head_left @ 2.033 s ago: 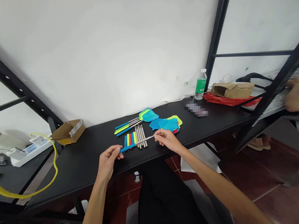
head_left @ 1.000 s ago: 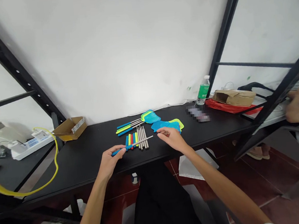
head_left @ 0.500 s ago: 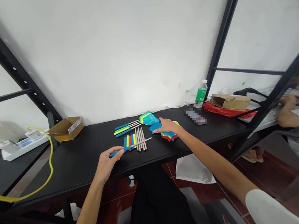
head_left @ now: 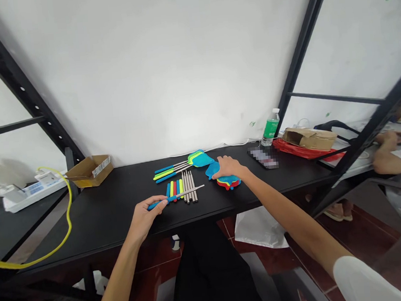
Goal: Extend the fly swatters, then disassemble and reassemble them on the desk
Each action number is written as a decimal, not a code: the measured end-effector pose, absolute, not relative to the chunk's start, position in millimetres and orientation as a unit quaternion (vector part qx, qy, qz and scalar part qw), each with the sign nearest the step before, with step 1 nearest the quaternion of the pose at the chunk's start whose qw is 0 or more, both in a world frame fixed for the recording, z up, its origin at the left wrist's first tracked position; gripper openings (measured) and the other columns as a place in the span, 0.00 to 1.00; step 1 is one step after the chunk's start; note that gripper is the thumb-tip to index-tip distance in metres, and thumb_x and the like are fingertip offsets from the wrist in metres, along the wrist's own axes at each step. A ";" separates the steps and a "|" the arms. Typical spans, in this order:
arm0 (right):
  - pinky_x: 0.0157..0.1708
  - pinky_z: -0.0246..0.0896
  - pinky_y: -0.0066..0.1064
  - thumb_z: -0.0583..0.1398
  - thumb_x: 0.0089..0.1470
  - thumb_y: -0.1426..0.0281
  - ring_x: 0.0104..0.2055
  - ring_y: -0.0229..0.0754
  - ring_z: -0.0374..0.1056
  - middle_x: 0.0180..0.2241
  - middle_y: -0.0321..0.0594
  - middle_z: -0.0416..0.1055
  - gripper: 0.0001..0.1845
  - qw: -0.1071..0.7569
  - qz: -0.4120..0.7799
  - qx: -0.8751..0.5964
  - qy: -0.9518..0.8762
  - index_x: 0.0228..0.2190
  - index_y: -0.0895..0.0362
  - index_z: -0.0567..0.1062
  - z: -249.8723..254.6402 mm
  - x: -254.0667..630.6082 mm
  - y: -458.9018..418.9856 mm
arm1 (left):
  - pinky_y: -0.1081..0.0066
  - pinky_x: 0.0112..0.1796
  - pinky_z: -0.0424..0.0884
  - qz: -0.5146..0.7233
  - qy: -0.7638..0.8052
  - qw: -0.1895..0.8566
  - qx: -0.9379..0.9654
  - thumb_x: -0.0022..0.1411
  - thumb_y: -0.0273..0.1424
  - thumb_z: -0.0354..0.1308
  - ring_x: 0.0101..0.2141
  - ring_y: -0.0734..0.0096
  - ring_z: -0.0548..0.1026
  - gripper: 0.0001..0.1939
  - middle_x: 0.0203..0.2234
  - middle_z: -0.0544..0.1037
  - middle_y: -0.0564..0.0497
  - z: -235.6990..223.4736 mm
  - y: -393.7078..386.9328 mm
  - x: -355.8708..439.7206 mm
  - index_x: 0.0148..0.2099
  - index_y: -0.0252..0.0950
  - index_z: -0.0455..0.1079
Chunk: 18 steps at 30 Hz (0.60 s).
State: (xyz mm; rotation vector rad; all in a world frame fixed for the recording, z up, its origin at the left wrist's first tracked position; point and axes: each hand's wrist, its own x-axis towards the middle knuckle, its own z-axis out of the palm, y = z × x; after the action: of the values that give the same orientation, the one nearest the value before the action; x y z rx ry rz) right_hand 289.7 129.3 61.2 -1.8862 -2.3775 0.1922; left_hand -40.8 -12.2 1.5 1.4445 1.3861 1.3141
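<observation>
My left hand [head_left: 144, 216] is closed around the blue grip of a fly swatter handle [head_left: 171, 198], whose silver rod points right with a bare tip. In my right hand [head_left: 232, 166] is a blue fly swatter head [head_left: 212, 170], pinched by its edge just left of a stack of heads [head_left: 228, 183] in blue, yellow and red. Loose coloured grips [head_left: 177, 184] and several silver rods [head_left: 190, 184] lie side by side beyond the held handle. Farther back, whole fly swatters [head_left: 201, 159] overlap, their handles toward the left.
An open cardboard box [head_left: 90, 172] stands on the black table [head_left: 114, 209] at the left, near a power strip [head_left: 32, 193] and a yellow cable [head_left: 69, 218]. At the right are a blurred dark item [head_left: 263, 157], a water bottle [head_left: 270, 128] and another person's arm [head_left: 385, 155].
My right hand has shifted slightly right with the blue swatter head, nearer the stack. My left hand keeps the handle in almost the same place.
</observation>
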 end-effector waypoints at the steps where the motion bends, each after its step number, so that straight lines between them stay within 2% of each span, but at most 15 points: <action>1: 0.49 0.62 0.47 0.69 0.38 0.47 0.58 0.66 0.61 0.55 0.61 0.65 0.49 0.048 0.057 -0.620 -0.781 0.55 0.61 0.65 63.5 290.5 127.3 | 0.73 0.30 0.65 0.510 0.539 0.363 0.563 0.52 0.43 0.68 0.27 0.71 0.66 0.19 0.24 0.72 0.51 1.5 -12.1 -40.9 0.41 0.35 0.80; 4: 0.48 0.63 0.48 0.71 0.35 0.49 0.57 0.67 0.61 0.55 0.63 0.64 0.50 0.046 0.057 -0.618 -0.783 0.54 0.61 0.66 67.4 294.3 122.8 | 0.73 0.30 0.65 0.510 0.541 0.354 0.567 0.52 0.44 0.68 0.27 0.71 0.67 0.19 0.24 0.72 0.51 1.3 -12.1 -40.7 0.41 0.35 0.80; 9: 0.44 0.63 0.48 0.72 0.32 0.51 0.52 0.69 0.67 0.50 0.62 0.68 0.45 0.083 0.075 -0.605 -0.788 0.49 0.61 0.71 63.3 303.7 123.7 | 0.72 0.29 0.66 0.514 0.542 0.346 0.568 0.52 0.44 0.68 0.26 0.70 0.67 0.19 0.24 0.73 0.50 1.1 -12.3 -40.2 0.40 0.35 0.80; 14: 0.40 0.64 0.41 0.69 0.36 0.48 0.49 0.63 0.70 0.47 0.56 0.72 0.41 0.107 0.097 -0.602 -0.785 0.47 0.59 0.70 56.3 314.0 129.5 | 0.72 0.28 0.67 0.516 0.545 0.335 0.569 0.51 0.45 0.68 0.26 0.69 0.68 0.20 0.23 0.73 0.49 2.0 -12.1 -39.6 0.40 0.34 0.81; 18: 0.38 0.64 0.36 0.68 0.39 0.47 0.49 0.59 0.71 0.47 0.53 0.74 0.39 0.165 0.114 -0.614 -0.763 0.47 0.58 0.69 56.1 320.3 128.7 | 0.72 0.28 0.66 0.516 0.549 0.334 0.567 0.50 0.45 0.68 0.26 0.70 0.68 0.21 0.23 0.73 0.49 2.2 -12.0 -40.1 0.40 0.35 0.81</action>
State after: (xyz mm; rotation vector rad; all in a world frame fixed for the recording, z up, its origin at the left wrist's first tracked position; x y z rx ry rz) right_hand 320.3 128.7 56.1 -1.7499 -2.1740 0.3261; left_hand -40.1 -12.0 2.2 1.4785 1.4323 1.3460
